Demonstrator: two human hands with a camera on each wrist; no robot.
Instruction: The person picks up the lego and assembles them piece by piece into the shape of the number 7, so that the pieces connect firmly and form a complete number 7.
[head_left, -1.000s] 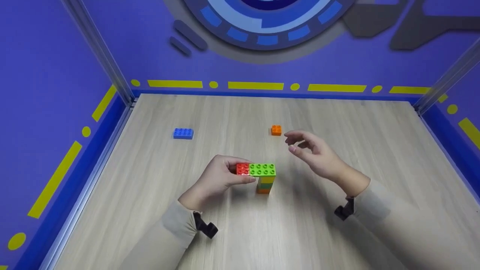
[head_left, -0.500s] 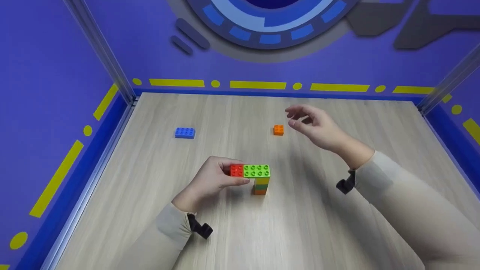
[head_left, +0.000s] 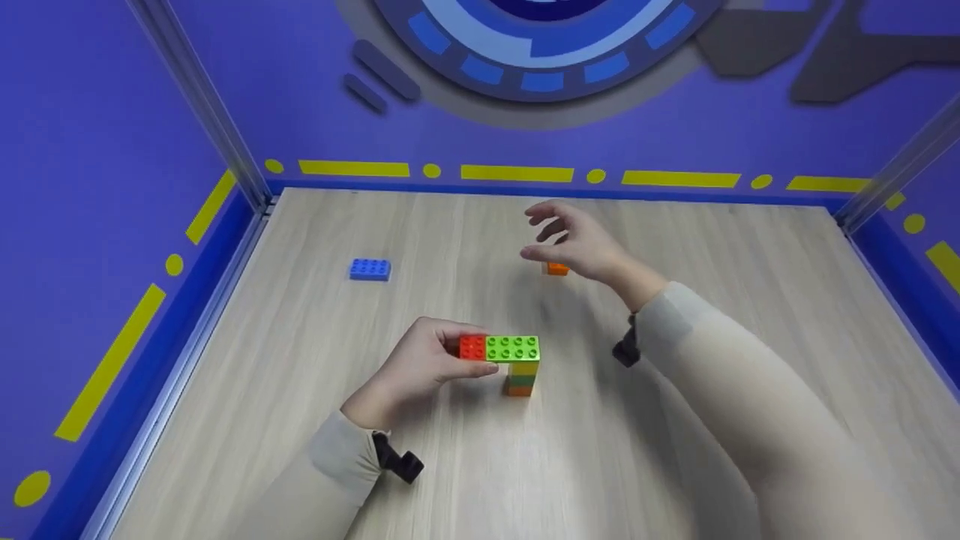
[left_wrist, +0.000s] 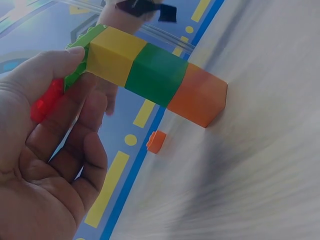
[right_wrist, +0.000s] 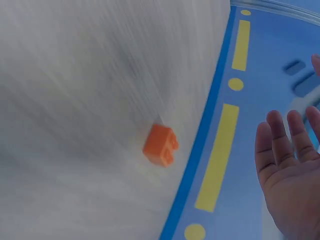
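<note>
My left hand [head_left: 424, 364] grips a joined set of toy bricks between thumb and fingers. The red brick [head_left: 472, 347] is at the palm side, and the light green brick [head_left: 513, 349] extends right from it on the same top level. Below the green one's right part runs a column of yellow [left_wrist: 116, 56], dark green [left_wrist: 156, 75] and orange [left_wrist: 200, 95] bricks. Whether its foot touches the table is unclear. Fingers spread and holding nothing, my right hand [head_left: 581, 244] hovers over a loose small orange brick [right_wrist: 159, 145], partly covering it in the head view.
A blue brick [head_left: 370, 270] lies at the back left of the wooden table [head_left: 300, 315]. Purple-blue panels [head_left: 480, 142] with yellow markings enclose the back and both sides, with metal posts at the corners.
My right hand has moved away from me, then left, and now overlaps the loose orange brick. My left hand has shifted slightly left with the joined bricks.
</note>
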